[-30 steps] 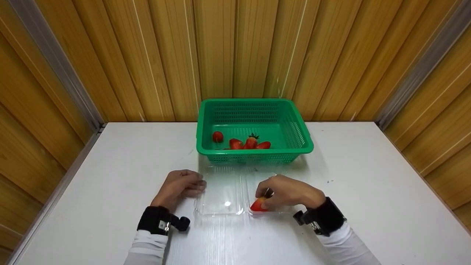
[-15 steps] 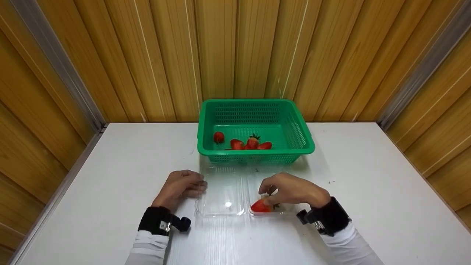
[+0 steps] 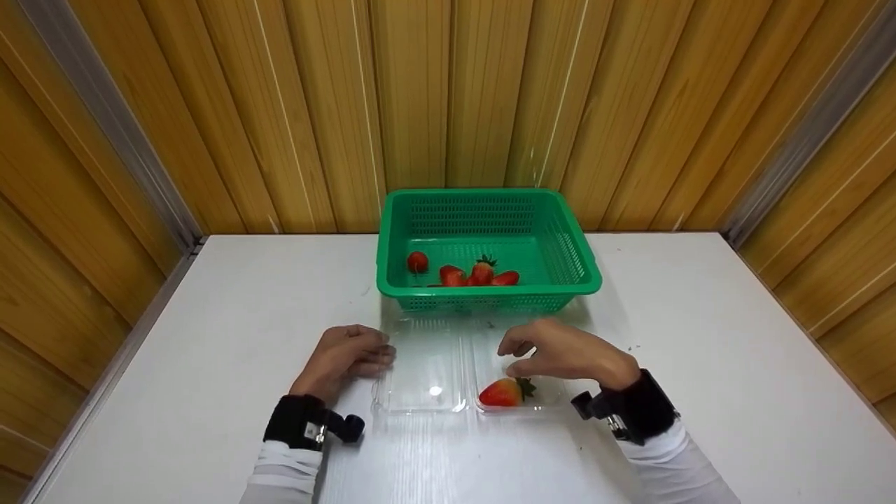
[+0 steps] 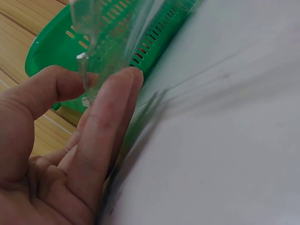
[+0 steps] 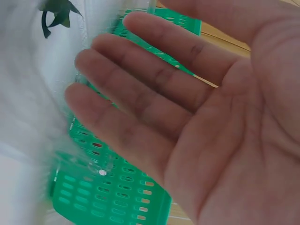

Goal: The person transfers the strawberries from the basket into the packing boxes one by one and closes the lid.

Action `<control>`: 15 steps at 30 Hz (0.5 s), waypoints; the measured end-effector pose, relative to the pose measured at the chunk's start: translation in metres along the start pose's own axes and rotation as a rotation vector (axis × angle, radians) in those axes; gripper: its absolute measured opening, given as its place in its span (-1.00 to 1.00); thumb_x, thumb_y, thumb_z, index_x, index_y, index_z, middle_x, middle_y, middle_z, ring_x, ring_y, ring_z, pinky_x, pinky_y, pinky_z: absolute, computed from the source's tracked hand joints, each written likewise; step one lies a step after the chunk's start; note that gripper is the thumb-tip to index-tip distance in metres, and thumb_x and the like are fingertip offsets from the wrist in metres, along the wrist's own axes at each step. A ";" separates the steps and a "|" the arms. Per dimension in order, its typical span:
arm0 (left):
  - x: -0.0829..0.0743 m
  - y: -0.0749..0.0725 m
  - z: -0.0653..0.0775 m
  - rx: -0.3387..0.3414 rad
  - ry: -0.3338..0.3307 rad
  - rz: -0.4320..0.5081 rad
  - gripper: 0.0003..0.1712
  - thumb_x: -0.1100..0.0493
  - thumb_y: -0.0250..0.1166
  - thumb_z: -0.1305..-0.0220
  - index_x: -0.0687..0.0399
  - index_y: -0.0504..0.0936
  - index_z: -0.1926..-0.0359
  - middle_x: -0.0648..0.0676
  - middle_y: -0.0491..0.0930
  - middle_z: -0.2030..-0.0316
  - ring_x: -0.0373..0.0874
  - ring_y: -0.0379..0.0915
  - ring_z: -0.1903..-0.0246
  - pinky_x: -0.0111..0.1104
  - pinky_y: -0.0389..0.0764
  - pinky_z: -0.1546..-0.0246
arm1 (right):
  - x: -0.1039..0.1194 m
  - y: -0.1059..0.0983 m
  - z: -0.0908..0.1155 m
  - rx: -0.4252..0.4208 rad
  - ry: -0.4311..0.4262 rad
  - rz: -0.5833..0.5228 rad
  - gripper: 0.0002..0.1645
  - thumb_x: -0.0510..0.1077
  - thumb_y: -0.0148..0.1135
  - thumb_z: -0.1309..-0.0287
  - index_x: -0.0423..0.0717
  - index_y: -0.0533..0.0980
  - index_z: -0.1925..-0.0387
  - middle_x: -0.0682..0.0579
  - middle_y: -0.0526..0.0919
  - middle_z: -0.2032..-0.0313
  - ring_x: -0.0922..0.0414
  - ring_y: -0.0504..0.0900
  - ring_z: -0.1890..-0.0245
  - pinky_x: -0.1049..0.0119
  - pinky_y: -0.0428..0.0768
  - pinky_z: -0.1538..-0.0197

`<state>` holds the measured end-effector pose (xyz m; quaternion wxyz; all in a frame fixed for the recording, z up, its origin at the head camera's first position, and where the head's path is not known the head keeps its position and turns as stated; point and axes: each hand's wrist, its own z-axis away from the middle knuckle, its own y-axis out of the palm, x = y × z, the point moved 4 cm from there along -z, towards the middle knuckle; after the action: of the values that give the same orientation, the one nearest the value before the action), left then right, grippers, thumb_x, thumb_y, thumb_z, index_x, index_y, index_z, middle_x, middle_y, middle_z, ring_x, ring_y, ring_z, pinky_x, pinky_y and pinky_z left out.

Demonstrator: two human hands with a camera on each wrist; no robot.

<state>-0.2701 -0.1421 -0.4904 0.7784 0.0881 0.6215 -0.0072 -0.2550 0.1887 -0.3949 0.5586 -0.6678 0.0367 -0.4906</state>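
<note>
The left hand (image 3: 343, 355) pinches the left edge of the clear container (image 3: 420, 371), while the right hand (image 3: 567, 353), thumb and fingers spread, is positioned near the strawberry (image 3: 501, 393) located at the right half's front-left corner.

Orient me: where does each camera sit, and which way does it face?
Head: on the head, facing forward and down at the green basket, clear container and the strawberry in it; left hand, right hand and white sleeves show.
Left wrist: on that wrist, facing the left hand's fingers at the container's edge.
Right wrist: on that wrist, facing the right hand's palm, strawberry leaves at upper left.
Both wrist views share the green basket.
</note>
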 end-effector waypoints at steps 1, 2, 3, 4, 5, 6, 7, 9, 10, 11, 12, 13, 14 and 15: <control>0.000 0.000 0.000 0.001 0.001 -0.005 -0.64 0.24 0.47 -0.34 0.46 0.64 -0.01 0.34 0.76 0.18 0.05 0.78 0.24 -0.27 0.83 0.19 | 0.000 -0.001 0.000 -0.005 -0.004 0.001 -0.72 -0.20 0.46 -0.32 -0.24 0.71 -0.01 -0.10 0.79 0.04 -0.15 0.76 -0.04 -0.02 0.75 -0.14; 0.000 0.000 0.000 0.002 0.001 -0.007 -0.63 0.24 0.46 -0.34 0.46 0.64 -0.01 0.33 0.76 0.18 0.04 0.78 0.24 -0.28 0.83 0.20 | 0.001 -0.002 0.000 -0.009 -0.005 0.005 -0.71 -0.21 0.46 -0.32 -0.25 0.71 -0.02 -0.11 0.79 0.04 -0.17 0.75 -0.04 -0.02 0.75 -0.13; 0.000 0.000 0.000 0.003 0.001 -0.012 -0.63 0.24 0.46 -0.35 0.46 0.64 -0.02 0.33 0.76 0.17 0.04 0.77 0.25 -0.29 0.83 0.20 | 0.001 -0.004 0.000 -0.016 -0.008 0.011 -0.71 -0.21 0.46 -0.33 -0.25 0.71 -0.02 -0.12 0.79 0.03 -0.16 0.75 -0.04 -0.01 0.76 -0.12; 0.000 0.000 0.000 0.004 0.002 -0.017 -0.63 0.23 0.46 -0.35 0.46 0.64 -0.02 0.32 0.77 0.18 0.03 0.77 0.25 -0.30 0.83 0.21 | 0.002 -0.006 0.000 -0.023 -0.009 0.016 -0.71 -0.21 0.46 -0.33 -0.25 0.71 -0.03 -0.12 0.79 0.03 -0.15 0.75 -0.03 0.01 0.77 -0.10; 0.000 0.001 0.000 0.004 0.002 -0.020 -0.63 0.23 0.46 -0.35 0.46 0.64 -0.02 0.32 0.77 0.18 0.03 0.77 0.25 -0.30 0.83 0.22 | 0.002 -0.008 0.001 -0.030 -0.002 0.020 -0.71 -0.21 0.46 -0.33 -0.24 0.71 -0.04 -0.11 0.79 0.02 -0.14 0.75 -0.03 0.02 0.77 -0.09; -0.001 0.001 0.000 0.004 0.001 -0.021 -0.63 0.24 0.45 -0.36 0.46 0.64 -0.02 0.32 0.77 0.18 0.02 0.77 0.26 -0.31 0.83 0.23 | 0.003 -0.010 0.001 -0.039 -0.002 0.026 -0.71 -0.21 0.46 -0.33 -0.23 0.71 -0.04 -0.10 0.79 0.02 -0.11 0.76 -0.02 0.05 0.78 -0.08; -0.001 0.001 0.000 0.004 0.001 -0.020 -0.63 0.24 0.45 -0.35 0.46 0.64 -0.02 0.32 0.77 0.18 0.02 0.77 0.26 -0.31 0.83 0.23 | 0.004 -0.013 0.001 -0.046 0.003 0.033 -0.70 -0.21 0.46 -0.34 -0.22 0.71 -0.05 -0.08 0.78 0.02 -0.09 0.76 -0.02 0.07 0.78 -0.07; 0.000 0.000 0.000 0.003 0.002 -0.017 -0.64 0.25 0.45 -0.36 0.47 0.64 -0.02 0.33 0.77 0.18 0.03 0.77 0.26 -0.31 0.83 0.23 | 0.006 -0.019 0.000 -0.064 0.003 0.040 -0.71 -0.21 0.45 -0.35 -0.21 0.71 -0.05 -0.06 0.78 0.02 -0.05 0.76 0.00 0.09 0.79 -0.06; 0.000 0.000 0.000 0.003 0.001 -0.013 -0.64 0.25 0.45 -0.36 0.48 0.64 -0.02 0.33 0.76 0.17 0.03 0.77 0.26 -0.30 0.83 0.23 | 0.008 -0.022 0.000 -0.073 -0.002 0.042 -0.71 -0.21 0.45 -0.36 -0.20 0.71 -0.06 -0.04 0.78 0.02 -0.04 0.76 0.00 0.09 0.79 -0.06; 0.000 0.000 -0.001 0.002 0.000 -0.009 -0.64 0.25 0.45 -0.36 0.48 0.64 -0.02 0.34 0.76 0.17 0.03 0.77 0.26 -0.30 0.83 0.23 | 0.009 -0.025 -0.001 -0.085 -0.005 0.048 -0.72 -0.21 0.44 -0.36 -0.19 0.71 -0.06 -0.02 0.78 0.03 -0.04 0.76 -0.01 0.09 0.79 -0.07; 0.000 0.000 -0.001 0.003 0.001 -0.007 -0.63 0.25 0.44 -0.36 0.49 0.63 -0.03 0.34 0.76 0.17 0.04 0.77 0.26 -0.30 0.83 0.23 | 0.011 -0.029 -0.002 -0.098 -0.014 0.057 -0.73 -0.21 0.44 -0.37 -0.19 0.71 -0.05 -0.01 0.78 0.03 -0.03 0.76 0.00 0.08 0.79 -0.07; 0.001 0.000 -0.001 0.002 0.000 -0.005 -0.63 0.25 0.45 -0.36 0.48 0.63 -0.03 0.35 0.76 0.16 0.04 0.77 0.26 -0.30 0.83 0.23 | 0.012 -0.032 -0.003 -0.115 -0.023 0.067 -0.74 -0.22 0.43 -0.37 -0.19 0.71 -0.04 -0.01 0.78 0.04 -0.03 0.76 0.00 0.07 0.79 -0.07; 0.001 0.000 0.000 0.001 -0.004 -0.002 -0.63 0.25 0.45 -0.36 0.48 0.63 -0.03 0.35 0.76 0.16 0.04 0.77 0.25 -0.29 0.83 0.23 | 0.013 -0.036 -0.004 -0.134 -0.033 0.075 -0.75 -0.23 0.43 -0.37 -0.19 0.72 -0.03 -0.01 0.78 0.06 -0.03 0.76 0.01 0.06 0.78 -0.07; 0.001 0.001 0.000 0.001 -0.007 0.002 -0.63 0.25 0.45 -0.36 0.48 0.63 -0.02 0.35 0.76 0.16 0.05 0.77 0.25 -0.29 0.83 0.23 | 0.014 -0.039 -0.005 -0.152 -0.040 0.083 -0.76 -0.23 0.43 -0.37 -0.20 0.72 -0.02 0.00 0.78 0.07 -0.03 0.75 0.02 0.06 0.78 -0.07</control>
<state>-0.2698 -0.1415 -0.4914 0.7805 0.0890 0.6188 -0.0069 -0.2711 0.1911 -0.3560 0.5267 -0.7159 0.0906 -0.4493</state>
